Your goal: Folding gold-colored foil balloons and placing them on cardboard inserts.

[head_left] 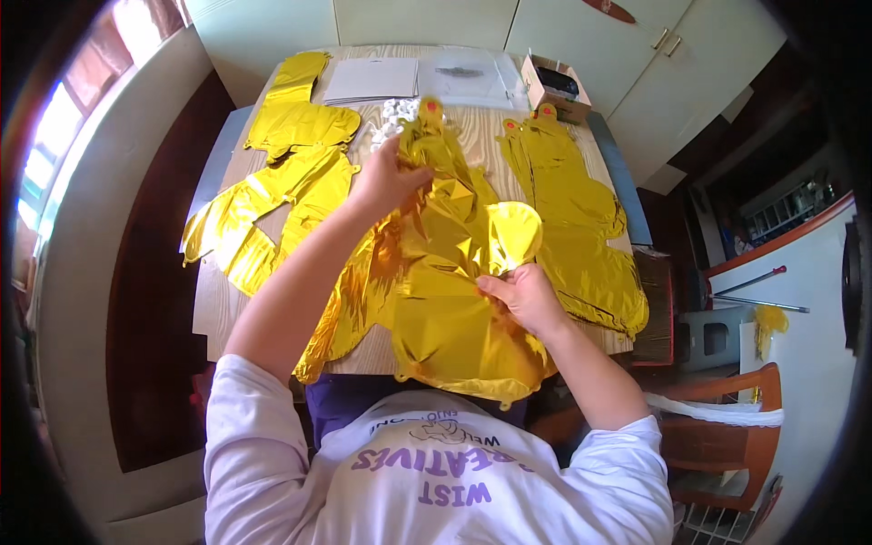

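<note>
A flat, crinkled gold foil balloon hangs before me over the near edge of the table. My left hand is closed on its upper left edge, thumb across the foil and the other fingers partly hidden. Lower down on the right, my right hand pinches the balloon with its thumb on top. Just above that thumb, a rounded flap of foil folds up and catches the light. The balloon's top end carries a small tab with a red dot.
More flat gold foil balloons lie at the left and right of the wooden table. Small white pieces are heaped behind my left hand. At the back are a grey-white sheet stack, clear plastic and an open box.
</note>
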Available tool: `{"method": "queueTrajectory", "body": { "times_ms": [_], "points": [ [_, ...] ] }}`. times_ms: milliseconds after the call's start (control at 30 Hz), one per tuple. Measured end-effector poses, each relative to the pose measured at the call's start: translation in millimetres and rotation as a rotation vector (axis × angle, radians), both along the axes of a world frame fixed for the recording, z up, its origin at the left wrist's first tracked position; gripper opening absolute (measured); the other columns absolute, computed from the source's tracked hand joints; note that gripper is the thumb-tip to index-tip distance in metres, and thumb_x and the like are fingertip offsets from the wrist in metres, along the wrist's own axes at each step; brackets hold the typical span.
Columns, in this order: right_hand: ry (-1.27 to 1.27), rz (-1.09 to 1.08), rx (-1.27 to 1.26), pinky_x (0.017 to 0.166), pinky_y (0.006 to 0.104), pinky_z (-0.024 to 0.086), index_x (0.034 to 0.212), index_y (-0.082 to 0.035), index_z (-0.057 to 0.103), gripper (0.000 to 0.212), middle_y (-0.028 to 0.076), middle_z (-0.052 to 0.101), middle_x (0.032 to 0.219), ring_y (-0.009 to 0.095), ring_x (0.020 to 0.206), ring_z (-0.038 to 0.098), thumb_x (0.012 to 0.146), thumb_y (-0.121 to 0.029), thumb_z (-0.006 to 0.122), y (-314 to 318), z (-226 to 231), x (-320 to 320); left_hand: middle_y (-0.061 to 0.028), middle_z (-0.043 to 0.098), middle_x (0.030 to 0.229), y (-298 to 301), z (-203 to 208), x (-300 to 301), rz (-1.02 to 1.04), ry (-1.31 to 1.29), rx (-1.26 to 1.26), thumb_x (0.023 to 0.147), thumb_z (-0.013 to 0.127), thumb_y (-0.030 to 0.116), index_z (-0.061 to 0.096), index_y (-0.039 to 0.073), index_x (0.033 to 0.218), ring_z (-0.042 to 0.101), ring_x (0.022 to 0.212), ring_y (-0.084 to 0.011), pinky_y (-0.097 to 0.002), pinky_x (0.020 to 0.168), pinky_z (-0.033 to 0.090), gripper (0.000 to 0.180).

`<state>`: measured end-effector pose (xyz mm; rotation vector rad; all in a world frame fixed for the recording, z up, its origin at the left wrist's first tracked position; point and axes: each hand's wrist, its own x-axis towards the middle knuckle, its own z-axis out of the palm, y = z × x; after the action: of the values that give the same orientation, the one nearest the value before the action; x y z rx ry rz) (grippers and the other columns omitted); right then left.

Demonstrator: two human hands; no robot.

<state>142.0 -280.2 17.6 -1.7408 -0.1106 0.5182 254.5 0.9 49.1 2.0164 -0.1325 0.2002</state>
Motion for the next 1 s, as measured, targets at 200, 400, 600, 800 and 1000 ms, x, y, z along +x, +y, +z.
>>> {"method": "queueTrajectory", "body": {
  "times_ms": [200,400,600,800,1000],
  "points": [
    [-0.206,-0.050,-0.262,0.067,0.0344,0.053,0.097,0.004,0.073,0.026,0.011,0.076,0.085,0.018,0.070,0.068,0.096,-0.022,0.073,-4,4,2,-0.0206,0.052,0.148,25,-1,-52,-0.017,-0.093,0.357,0.091,0.074,0.033,0.051,0.007,0.145,0.047,0.139,-0.0394,-0.0469,0.116,0.039,0.064],
    [-0.669,-0.004,-1.197,0.060,0.0470,0.053,0.085,-0.004,0.073,0.039,0.017,0.070,0.075,0.034,0.064,0.069,0.095,-0.041,0.070,-8,70,7,-0.0171,0.056,0.139,76,-26,-143,-0.356,-0.180,0.699,0.091,0.072,0.033,0.060,0.007,0.133,0.044,0.139,-0.0386,-0.0519,0.115,0.036,0.051],
    [-0.990,0.325,-0.820,0.114,0.0496,0.035,0.134,-0.007,0.062,0.055,0.016,0.055,0.144,0.033,0.135,0.049,0.098,-0.050,0.062,24,29,56,-0.0163,0.052,0.146,55,-21,-170,-0.307,-0.149,0.692,0.090,0.073,0.030,0.061,0.009,0.136,0.046,0.136,-0.0392,-0.0525,0.112,0.039,0.052],
    [-0.799,0.305,-0.915,0.123,0.0466,0.026,0.152,-0.011,0.048,0.064,0.017,0.038,0.162,0.036,0.151,0.032,0.101,-0.049,0.060,47,-7,97,-0.0141,0.054,0.141,65,-27,-174,-0.270,-0.227,0.673,0.090,0.073,0.032,0.061,0.010,0.134,0.049,0.132,-0.0372,-0.0519,0.108,0.041,0.051],
    [-0.819,0.267,-0.859,0.123,0.0469,0.025,0.150,-0.009,0.049,0.066,0.020,0.040,0.160,0.037,0.150,0.032,0.099,-0.049,0.061,60,-15,108,-0.0145,0.055,0.139,76,-25,-172,-0.265,-0.213,0.650,0.089,0.075,0.030,0.063,0.010,0.133,0.050,0.129,-0.0366,-0.0507,0.107,0.042,0.050]
  ]
}}
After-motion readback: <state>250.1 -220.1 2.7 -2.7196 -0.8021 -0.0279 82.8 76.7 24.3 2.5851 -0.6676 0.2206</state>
